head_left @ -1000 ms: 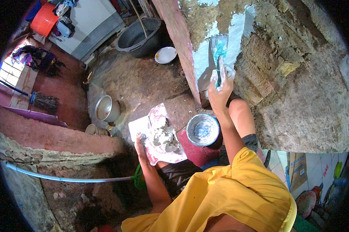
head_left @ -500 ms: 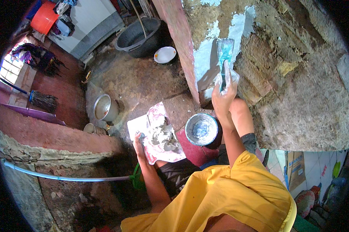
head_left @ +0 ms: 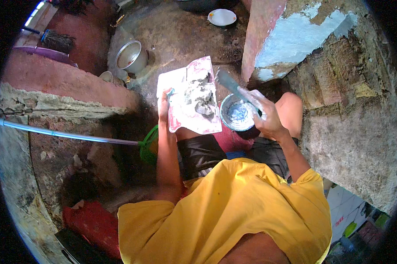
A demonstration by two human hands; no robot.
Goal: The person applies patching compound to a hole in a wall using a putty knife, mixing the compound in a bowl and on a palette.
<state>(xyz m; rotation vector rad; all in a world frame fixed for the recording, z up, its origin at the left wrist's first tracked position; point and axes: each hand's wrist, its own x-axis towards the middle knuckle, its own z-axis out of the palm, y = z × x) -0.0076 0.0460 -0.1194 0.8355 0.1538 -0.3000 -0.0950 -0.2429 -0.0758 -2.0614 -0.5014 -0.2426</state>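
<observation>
Right hand point(head_left: 269, 119) is closing around the handle of a scraper point(head_left: 228, 82), blade pointing up-left toward the other hand, near the board's right edge; touching or not, can't tell. Left hand point(head_left: 163, 105) is pinching the left edge of a thin white board point(head_left: 175, 78) with pink stains, which is carrying lumpy grey-white paste point(head_left: 199, 96) to the right of that hand. Scraper is probably handling light, with a stiff flat blade; handle is the place to hold, likely slippery with smears showing on the fingers. Board is looking light but loaded, maybe bendy, so best gripping firmly at the clean edge. Paste is seeming soft, sticky. Round bowl point(head_left: 223, 115), white-smeared inside, is sitting just left of the right hand. Flaking pale-blue paint point(head_left: 291, 39) is covering part of the rough wall point(head_left: 339, 132) beyond that hand.
</observation>
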